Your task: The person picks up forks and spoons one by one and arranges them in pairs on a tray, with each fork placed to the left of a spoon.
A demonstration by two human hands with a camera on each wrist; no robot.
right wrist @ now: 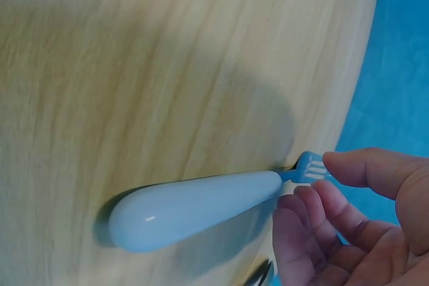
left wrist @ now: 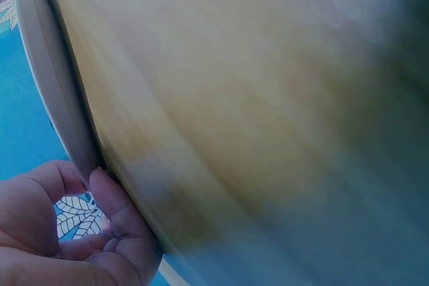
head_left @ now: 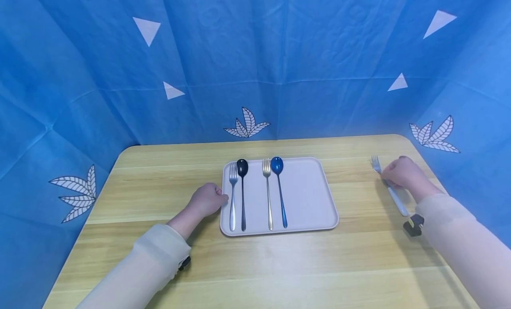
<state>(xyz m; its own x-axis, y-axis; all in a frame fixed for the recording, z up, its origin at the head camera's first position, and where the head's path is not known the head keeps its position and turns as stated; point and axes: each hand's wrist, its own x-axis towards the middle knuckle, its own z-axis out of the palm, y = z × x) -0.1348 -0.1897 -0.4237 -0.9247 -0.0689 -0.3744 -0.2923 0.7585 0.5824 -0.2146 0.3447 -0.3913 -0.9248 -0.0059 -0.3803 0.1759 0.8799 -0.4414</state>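
A pale tray (head_left: 307,198) lies mid-table, and my left hand (head_left: 208,199) pinches its left rim between thumb and finger. In the left wrist view the left hand (left wrist: 80,232) shows at the tray's edge (left wrist: 60,78). From left to right the tray bears a silver fork (head_left: 233,198), a black spoon (head_left: 242,193), a gold fork (head_left: 269,198) and a blue spoon (head_left: 281,191). Off to the right, a fork with a pale handle (head_left: 397,200) lies on the table. My right hand (head_left: 405,172) is at its neck, thumb and fingertips apart around it in the right wrist view.
The wooden table (head_left: 279,264) has rounded far corners. A blue curtain (head_left: 255,56) with white triangles and leaf prints hangs behind and at both sides. Dark wrist devices (head_left: 414,224) sit at the sleeves.
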